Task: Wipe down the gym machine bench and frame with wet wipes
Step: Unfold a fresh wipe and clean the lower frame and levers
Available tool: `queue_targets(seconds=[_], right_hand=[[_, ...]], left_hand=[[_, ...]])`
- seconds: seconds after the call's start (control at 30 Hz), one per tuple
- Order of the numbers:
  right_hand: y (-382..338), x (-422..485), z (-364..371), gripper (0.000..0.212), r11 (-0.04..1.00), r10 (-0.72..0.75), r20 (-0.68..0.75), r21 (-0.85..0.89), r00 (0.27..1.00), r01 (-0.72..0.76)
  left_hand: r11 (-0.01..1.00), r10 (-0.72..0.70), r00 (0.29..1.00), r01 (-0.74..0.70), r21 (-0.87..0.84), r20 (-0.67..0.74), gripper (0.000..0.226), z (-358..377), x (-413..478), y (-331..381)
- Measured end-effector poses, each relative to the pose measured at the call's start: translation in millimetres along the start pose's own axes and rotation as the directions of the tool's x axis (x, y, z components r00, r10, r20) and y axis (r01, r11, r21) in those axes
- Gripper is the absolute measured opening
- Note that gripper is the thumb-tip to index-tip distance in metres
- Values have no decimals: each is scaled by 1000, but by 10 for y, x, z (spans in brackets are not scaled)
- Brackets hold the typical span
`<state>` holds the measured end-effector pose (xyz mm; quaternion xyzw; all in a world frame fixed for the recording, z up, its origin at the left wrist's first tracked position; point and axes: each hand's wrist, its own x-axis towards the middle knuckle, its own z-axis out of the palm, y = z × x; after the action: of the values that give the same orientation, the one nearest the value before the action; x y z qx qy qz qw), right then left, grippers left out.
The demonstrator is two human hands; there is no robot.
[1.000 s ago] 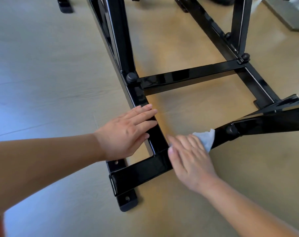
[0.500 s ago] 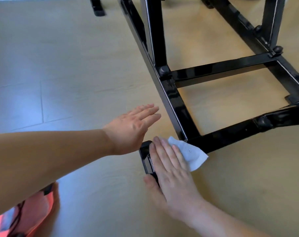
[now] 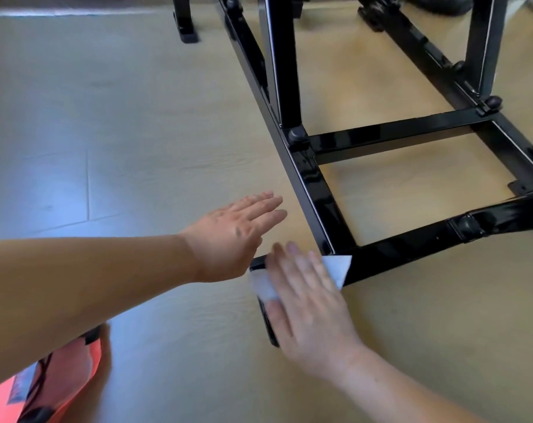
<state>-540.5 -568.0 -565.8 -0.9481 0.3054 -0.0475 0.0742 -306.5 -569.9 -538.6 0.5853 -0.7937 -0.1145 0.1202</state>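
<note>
Floorboards (image 3: 131, 132) pale beneath black frame (image 3: 318, 203)

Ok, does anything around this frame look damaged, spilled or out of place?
Nothing stands out. The black frame looks intact on the floor; the right hand presses the wet wipe on its corner. A blurred red-orange item lies lower left.
</note>
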Motion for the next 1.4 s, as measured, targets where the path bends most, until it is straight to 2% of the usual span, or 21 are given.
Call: queue_targets(seconds=[0.07,0.1,0.2,0.3,0.43,0.5,0.6,0.67,0.73,0.83,0.9,0.97,1.07,1.13,1.2,1.33,1.4], right_hand=[[-42,-41,4,60,996,-94,10,-5,995,95],[27,-46,0,60,996,-89,3,-1,996,89],[356,-86,-56,59,992,124,-24,21,992,-123],[648,-198,-71,60,944,330,-58,24,942,-330],[972,-333,-80,72,749,641,-3,222,768,-624],[1110,-355,-142,74,696,680,61,262,731,-669],[1201,-359,-290,80,642,715,170,225,678,-733],[1184,-310,-378,88,543,782,204,242,589,-804],[1101,-226,-429,97,425,858,163,307,487,-852],[945,-158,-389,97,272,950,16,450,312,-851],[864,-135,-305,79,248,966,-80,552,246,-796],[776,-122,-224,64,214,970,-53,654,239,-726],[654,-34,-185,68,142,958,67,734,279,-664],[679,59,-213,71,67,951,139,782,278,-620],[846,134,-211,72,13,955,164,809,246,-587],[1368,140,-304,84,-56,984,136,845,113,-531],[1513,139,-362,89,-72,980,152,870,125,-488]], left_hand=[[1000,0,1000,0,-9,-6,57,19,-3,7],[1000,-6,1000,6,-22,-10,53,24,6,14],[996,-40,999,39,-75,-6,59,9,71,63],[997,8,1000,-7,-82,10,63,33,190,127],[990,117,992,-113,-89,41,62,144,557,292],[985,155,986,-150,-81,55,63,185,811,417],[981,194,977,-191,-45,84,64,279,1186,653],[988,157,977,-155,-26,146,71,387,1323,812],[990,121,967,-133,43,225,79,502,1299,928],[995,100,982,-101,-3,161,81,579,1256,937],[991,79,989,-64,-120,124,77,555,1292,888],[980,57,993,-36,-196,103,67,524,1327,855],[974,25,995,-3,-226,97,60,444,1320,895],[971,32,996,-10,-239,88,61,400,1317,948],[967,47,995,-25,-253,85,63,359,1344,974],[963,79,996,-65,-262,45,64,271,1392,1007],[956,60,997,-44,-290,44,64,236,1408,1029]])
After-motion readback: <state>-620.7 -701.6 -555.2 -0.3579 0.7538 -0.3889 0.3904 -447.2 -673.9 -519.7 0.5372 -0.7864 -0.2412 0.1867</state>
